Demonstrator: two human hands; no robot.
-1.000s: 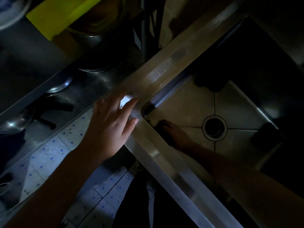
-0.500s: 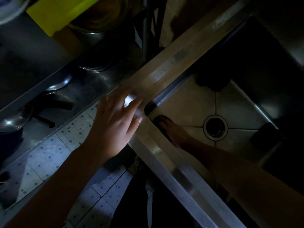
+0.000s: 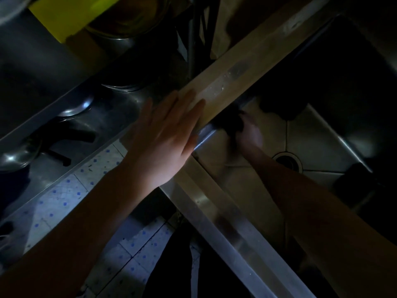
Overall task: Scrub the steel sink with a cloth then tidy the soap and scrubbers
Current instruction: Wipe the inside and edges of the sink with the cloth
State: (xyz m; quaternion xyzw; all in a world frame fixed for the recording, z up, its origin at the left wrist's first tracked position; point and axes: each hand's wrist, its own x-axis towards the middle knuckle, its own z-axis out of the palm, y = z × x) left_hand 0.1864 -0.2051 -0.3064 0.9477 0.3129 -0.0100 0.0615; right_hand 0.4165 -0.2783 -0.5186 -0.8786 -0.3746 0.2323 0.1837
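Note:
The scene is very dim. The steel sink [image 3: 253, 67] runs diagonally, with its round drain [image 3: 286, 161] in the basin floor. My left hand [image 3: 165, 138] lies flat with straight fingers on the sink's left rim corner. Inside the basin, my right hand [image 3: 248, 134] grips a dark cloth [image 3: 232, 121] and presses it against the left inner wall, just under the rim. Two dark lumps sit in the basin, one at the far wall [image 3: 279, 108] and one at the right [image 3: 354, 179]; what they are is too dark to tell.
A lower steel shelf [image 3: 120, 108] at the left holds ladles [image 3: 75, 106] and dark-handled utensils [image 3: 71, 132]. A metal pot [image 3: 120, 29] and a yellow object [image 3: 62, 16] stand at the top left. Blue-dotted floor tiles [image 3: 64, 198] show below.
My right hand has slid the cloth from the near left corner of the basin along the wall towards the far side. My left hand has shifted slightly farther along the rim and flattened.

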